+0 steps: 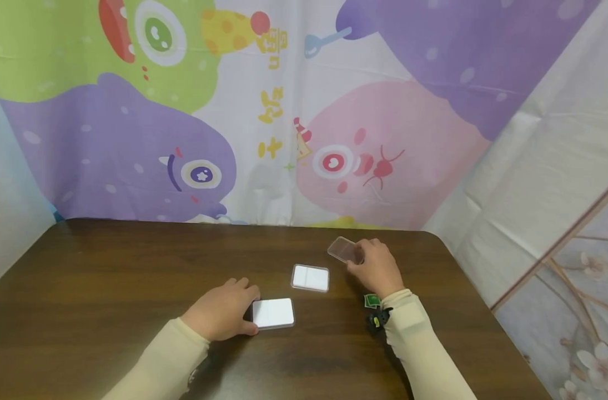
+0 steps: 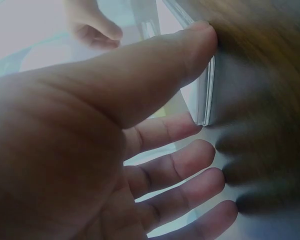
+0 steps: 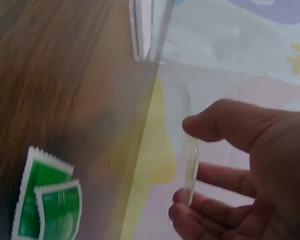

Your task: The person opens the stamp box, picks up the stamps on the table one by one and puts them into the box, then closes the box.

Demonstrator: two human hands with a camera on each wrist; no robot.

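Note:
My left hand (image 1: 224, 311) holds the left end of a flat clear plastic case (image 1: 274, 313) with a white insert, lying on the table. In the left wrist view the thumb and index finger are at opposite edges of it, while the other fingertips rest on the tabletop. At the right, my right hand (image 1: 377, 268) pinches a thin clear plastic lid (image 1: 341, 249) between thumb and fingers, tilted above the table. The right wrist view shows this lid (image 3: 191, 170) edge-on. Between the hands sits a second clear case (image 1: 310, 278) with a white insert.
Two overlapping green stamps (image 3: 60, 210) with white perforated edges lie on the brown wooden table (image 1: 109, 289), partly behind the right wrist in the head view. A small black object (image 1: 376, 320) is by the right cuff. A cartoon-printed cloth (image 1: 264, 194) hangs behind the table.

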